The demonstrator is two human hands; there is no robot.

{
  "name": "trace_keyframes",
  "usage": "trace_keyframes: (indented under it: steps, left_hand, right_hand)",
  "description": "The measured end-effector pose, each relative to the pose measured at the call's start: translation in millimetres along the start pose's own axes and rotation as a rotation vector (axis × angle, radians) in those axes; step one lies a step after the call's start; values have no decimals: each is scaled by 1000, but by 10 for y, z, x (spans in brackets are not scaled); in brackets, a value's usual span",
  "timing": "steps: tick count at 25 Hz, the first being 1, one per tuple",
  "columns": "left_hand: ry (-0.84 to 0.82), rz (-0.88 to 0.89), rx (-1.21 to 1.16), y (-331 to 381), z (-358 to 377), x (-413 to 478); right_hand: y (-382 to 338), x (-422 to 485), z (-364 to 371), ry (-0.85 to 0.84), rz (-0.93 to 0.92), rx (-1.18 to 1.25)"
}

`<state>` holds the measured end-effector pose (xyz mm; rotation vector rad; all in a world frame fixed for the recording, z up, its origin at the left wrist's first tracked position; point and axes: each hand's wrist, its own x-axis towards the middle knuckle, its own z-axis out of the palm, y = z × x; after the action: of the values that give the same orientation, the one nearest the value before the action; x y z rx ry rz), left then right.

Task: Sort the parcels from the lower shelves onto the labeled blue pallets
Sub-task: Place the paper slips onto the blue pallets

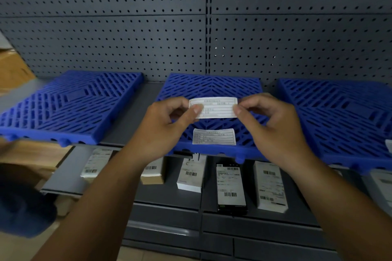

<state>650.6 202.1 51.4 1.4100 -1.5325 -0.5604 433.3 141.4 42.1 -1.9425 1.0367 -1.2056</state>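
Three blue slatted pallets lie side by side on the upper shelf: a left pallet (70,104), a middle pallet (214,85) and a right pallet (343,112). Above the middle pallet I hold a white paper label (214,105) by its two ends, my left hand (167,125) pinching the left end and my right hand (273,125) the right end. A second white label (213,136) lies flat near the middle pallet's front edge. On the lower shelf stand several parcels with barcode labels, among them a black one (230,188) and a white one (270,186).
A grey pegboard wall (191,27) backs the shelves. Cardboard boxes (12,70) sit at the far left. A dark blue blurred shape (23,207) fills the lower left. Grey shelf fronts (169,214) run below the parcels.
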Motion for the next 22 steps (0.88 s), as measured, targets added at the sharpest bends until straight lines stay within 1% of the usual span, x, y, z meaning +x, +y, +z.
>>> trace_keyframes:
  steps: [3,7,10,12,15,17,22]
  left_hand:
    - [-25,30,9,-78,-143,-1]
    - [-56,91,-14,-178,-432,61]
    - [-79,155,-2,-363,-775,150]
    - [-106,176,-6,-549,-1080,213]
    - [-138,230,49,-911,-1671,237]
    - [-139,258,83,-1141,-2075,202]
    - [-138,224,157,-1586,-2938,47]
  right_hand:
    - [-91,-14,124,20,17,4]
    - [-315,6,336,93,6,-26]
    - [-553,28,675,149,15,-63]
    - [-706,30,997,185,22,-99]
    - [-936,43,1642,222,40,-131]
    - [-1089,62,2081,202,77,-125]
    - [-1413,181,2997,96,115,-147]
